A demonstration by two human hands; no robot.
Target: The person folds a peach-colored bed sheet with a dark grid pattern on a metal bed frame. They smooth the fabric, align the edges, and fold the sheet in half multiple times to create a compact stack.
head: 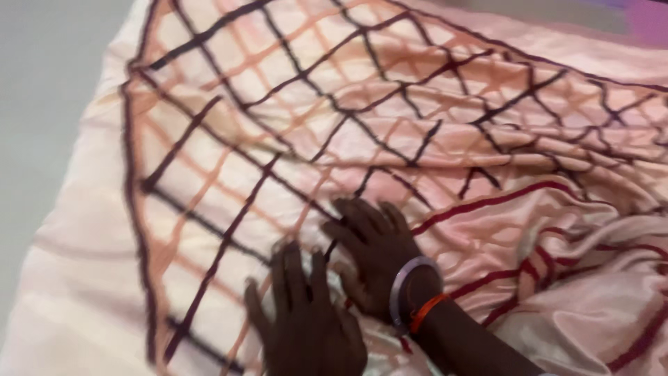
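A shiny pale pink cloth (390, 118) with a dark and orange lattice pattern lies spread out, filling most of the view. My left hand (303, 317) rests flat on it near the bottom, fingers apart and pointing up the cloth. My right hand (376, 254) lies flat just beside it to the right, fingers spread on the fabric. A silver bangle (410, 285) and an orange thread (428, 311) circle the right wrist. Neither hand grips anything. The picture is blurred.
The cloth bunches into wrinkled folds with red stripes (557, 237) at the right. A grey floor (42, 111) shows along the left edge. A purple patch (650, 21) sits in the top right corner.
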